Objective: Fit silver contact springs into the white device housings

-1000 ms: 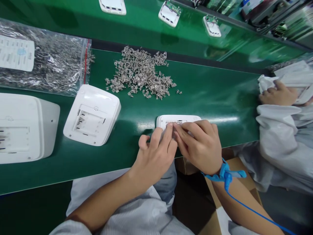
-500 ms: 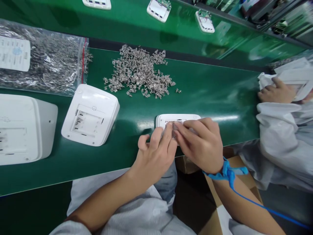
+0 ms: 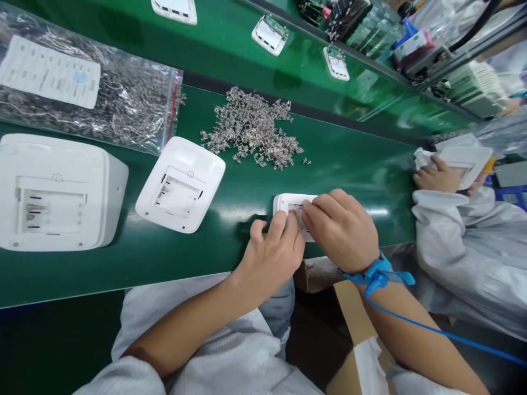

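Observation:
A white plastic housing (image 3: 280, 203) lies on the green bench in front of me, its recessed compartment partly covered by my hands. My left hand (image 3: 274, 244) reaches over its near side, fingers apart, with fingertips pressed at the compartment. Over the housing's right part, my right hand (image 3: 343, 233) has thumb and fingers pinched together at the compartment; whatever is between them is hidden. A blue wrist strap (image 3: 379, 274) with a cord circles my right wrist. Beyond the housing is a pile of small metal spring contacts (image 3: 257, 129), with one loose contact (image 3: 306, 161) beside it.
Two more white housings, a flat one (image 3: 180, 184) and a thicker one (image 3: 53, 192), lie to the left. Behind them is a zip bag (image 3: 135, 93) of metal parts. Small white units (image 3: 269, 35) stand on the raised shelf. At right, a co-worker's hand (image 3: 438, 175) holds a white housing.
The view has shifted, so the bench items appear farther right. My right hand has turned and drawn slightly away from my left fingertips; both hands stay at the housing.

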`<state>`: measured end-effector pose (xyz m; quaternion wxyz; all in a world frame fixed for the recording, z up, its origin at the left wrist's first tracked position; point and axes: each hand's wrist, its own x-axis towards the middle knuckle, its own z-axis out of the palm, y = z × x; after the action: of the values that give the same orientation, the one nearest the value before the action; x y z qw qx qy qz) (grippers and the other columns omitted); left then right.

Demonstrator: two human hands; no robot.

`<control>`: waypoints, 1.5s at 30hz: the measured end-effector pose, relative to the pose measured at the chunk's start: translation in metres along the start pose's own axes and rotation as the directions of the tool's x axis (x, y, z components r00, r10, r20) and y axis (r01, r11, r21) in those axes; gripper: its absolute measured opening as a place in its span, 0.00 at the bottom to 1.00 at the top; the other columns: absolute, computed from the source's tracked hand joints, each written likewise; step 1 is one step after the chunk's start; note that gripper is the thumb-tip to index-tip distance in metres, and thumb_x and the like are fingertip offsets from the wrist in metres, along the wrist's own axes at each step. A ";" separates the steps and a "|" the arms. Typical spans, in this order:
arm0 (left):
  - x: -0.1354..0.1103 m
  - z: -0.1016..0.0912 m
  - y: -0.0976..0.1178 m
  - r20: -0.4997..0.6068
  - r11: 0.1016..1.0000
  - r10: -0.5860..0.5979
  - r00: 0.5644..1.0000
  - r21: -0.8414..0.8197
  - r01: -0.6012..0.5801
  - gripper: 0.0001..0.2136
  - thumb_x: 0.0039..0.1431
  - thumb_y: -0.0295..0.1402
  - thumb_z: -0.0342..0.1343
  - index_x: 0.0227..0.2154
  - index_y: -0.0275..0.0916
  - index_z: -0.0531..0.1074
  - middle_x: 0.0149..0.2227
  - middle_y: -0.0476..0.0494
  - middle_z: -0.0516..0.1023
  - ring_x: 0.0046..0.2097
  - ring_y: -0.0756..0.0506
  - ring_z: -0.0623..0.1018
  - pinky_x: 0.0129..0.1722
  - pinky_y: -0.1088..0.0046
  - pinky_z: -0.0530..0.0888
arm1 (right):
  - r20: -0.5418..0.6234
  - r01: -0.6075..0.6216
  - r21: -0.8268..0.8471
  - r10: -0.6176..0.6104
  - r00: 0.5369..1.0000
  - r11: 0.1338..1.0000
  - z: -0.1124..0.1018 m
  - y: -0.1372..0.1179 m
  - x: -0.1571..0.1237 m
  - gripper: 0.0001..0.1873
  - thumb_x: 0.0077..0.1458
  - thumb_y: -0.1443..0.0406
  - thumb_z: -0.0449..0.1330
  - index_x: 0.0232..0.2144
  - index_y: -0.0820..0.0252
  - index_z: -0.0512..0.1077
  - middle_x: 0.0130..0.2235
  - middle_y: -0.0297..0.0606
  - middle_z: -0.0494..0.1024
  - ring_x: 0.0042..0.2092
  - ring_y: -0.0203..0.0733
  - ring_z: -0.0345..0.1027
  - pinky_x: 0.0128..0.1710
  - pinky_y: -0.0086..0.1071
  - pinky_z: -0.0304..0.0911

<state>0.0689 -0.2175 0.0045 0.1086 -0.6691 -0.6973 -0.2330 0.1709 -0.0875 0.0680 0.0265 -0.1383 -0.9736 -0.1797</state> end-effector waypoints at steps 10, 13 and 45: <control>-0.001 0.002 -0.004 -0.007 0.998 0.008 1.000 -0.065 -0.008 0.08 0.63 0.26 0.53 0.41 0.41 0.76 0.57 0.40 0.75 0.60 0.40 0.66 0.46 0.59 0.62 | 0.184 0.184 -0.097 -0.164 0.969 0.978 -0.015 0.002 0.020 0.15 0.58 0.76 0.58 0.21 0.60 0.68 0.26 0.41 0.64 0.32 0.45 0.51 0.31 0.39 0.49; -0.001 0.002 -0.005 -0.006 0.997 0.005 1.000 -0.081 -0.005 0.08 0.64 0.25 0.52 0.41 0.41 0.76 0.57 0.40 0.75 0.59 0.41 0.67 0.46 0.60 0.63 | 0.190 0.222 -0.092 -0.201 0.961 0.971 -0.015 0.003 0.024 0.15 0.58 0.75 0.58 0.21 0.60 0.68 0.26 0.40 0.64 0.32 0.45 0.51 0.32 0.39 0.50; -0.002 0.002 -0.005 0.029 0.996 -0.002 1.000 -0.089 0.005 0.04 0.62 0.30 0.58 0.37 0.40 0.77 0.59 0.42 0.72 0.55 0.36 0.68 0.47 0.55 0.60 | -0.240 -0.383 0.855 0.921 0.308 0.351 0.123 0.122 -0.105 0.27 0.45 0.44 0.67 0.16 0.50 0.58 0.11 0.24 0.53 0.12 0.29 0.43 0.12 0.33 0.39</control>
<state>0.0644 -0.2179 0.0005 0.0684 -0.6754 -0.6888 -0.2544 0.3055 0.0386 -0.0154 0.5199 -0.4587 -0.7000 0.1714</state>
